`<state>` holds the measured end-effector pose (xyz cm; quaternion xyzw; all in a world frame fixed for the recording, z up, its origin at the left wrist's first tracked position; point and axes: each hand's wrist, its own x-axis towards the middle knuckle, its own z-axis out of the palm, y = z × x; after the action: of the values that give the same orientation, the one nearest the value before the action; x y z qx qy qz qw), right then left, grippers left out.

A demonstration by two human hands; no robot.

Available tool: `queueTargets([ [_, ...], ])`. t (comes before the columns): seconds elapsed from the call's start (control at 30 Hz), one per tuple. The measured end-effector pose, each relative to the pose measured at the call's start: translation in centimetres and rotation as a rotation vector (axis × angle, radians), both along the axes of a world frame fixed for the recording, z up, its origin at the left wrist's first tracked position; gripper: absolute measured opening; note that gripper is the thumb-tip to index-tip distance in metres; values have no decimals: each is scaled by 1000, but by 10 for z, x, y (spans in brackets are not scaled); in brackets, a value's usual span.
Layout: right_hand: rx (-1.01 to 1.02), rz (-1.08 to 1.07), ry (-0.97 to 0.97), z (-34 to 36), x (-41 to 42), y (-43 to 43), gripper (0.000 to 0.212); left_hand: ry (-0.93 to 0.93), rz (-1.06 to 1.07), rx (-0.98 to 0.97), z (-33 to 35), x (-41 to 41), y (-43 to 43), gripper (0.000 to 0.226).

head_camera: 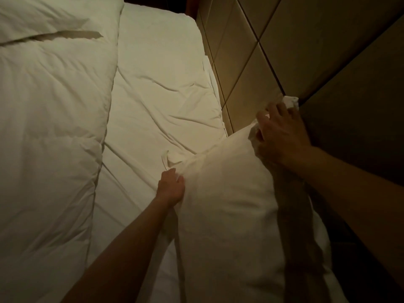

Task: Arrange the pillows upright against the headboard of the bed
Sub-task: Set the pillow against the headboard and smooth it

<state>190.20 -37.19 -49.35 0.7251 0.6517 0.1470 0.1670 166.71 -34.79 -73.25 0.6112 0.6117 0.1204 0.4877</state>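
- Your left hand [171, 186] has its fingers curled into the near-left edge of the pillow [229, 215]; it pinches a fold of the white cover just where the pillow meets the sheet [157, 95]
- Your right hand [279, 136] is clenched round the pillow's far corner; a tuft of bunched cover sticks out past the fingertips, close against the headboard [251, 51]
- The pillow is on the right side of the bed, between your two forearms; its far end is up against the headboard, and its left edge rests on the sheet; from this steep downward view you cannot tell how upright it stands
- A shadow from your right forearm falls in a dark band down the pillow's right half
- The headboard is padded in beige panels with dark seams; it runs along the right of the bed, and its nearer panels are in deep shade
- The sheet is creased, with long wrinkles running across the middle of the bed
- A thick white duvet [48, 127] covers the left part of the bed; its edge borders the bare sheet, well apart from the pillow
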Motion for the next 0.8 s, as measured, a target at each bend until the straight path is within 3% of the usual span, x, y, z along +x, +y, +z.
queueTargets([
  [0.4, 160, -361, 231, -12, -23, -99, 67, -85, 173, -428, -3, -25, -97, 63],
  [0.67, 131, -492, 230, -24, -34, -134, 76, -216, 192, -440, 0, -18, -121, 47],
  [0.8, 189, -411, 175, -33, -32, -137, 67, -186, 185, -390, -6, -16, -121, 41],
])
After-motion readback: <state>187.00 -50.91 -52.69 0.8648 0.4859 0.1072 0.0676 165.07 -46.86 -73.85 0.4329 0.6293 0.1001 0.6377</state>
